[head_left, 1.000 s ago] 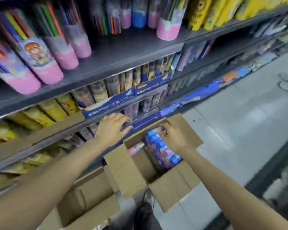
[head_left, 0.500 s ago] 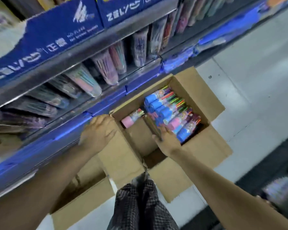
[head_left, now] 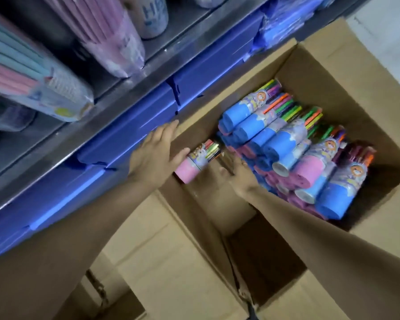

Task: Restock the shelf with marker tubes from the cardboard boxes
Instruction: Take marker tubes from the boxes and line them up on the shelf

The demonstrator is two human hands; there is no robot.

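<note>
Here, in the head view, we see our left hand (head_left: 154, 155) with fingers spread, touching a lone pink-capped marker tube (head_left: 198, 161) at the near-left of the open cardboard box (head_left: 346, 72). Our right hand (head_left: 237, 173) reaches beside the stacked blue and pink marker tubes (head_left: 293, 146); whether its fingers are spread or curled we cannot tell. Above, pastel marker packs (head_left: 44, 88) rest on the shelf (head_left: 129, 93).
</note>
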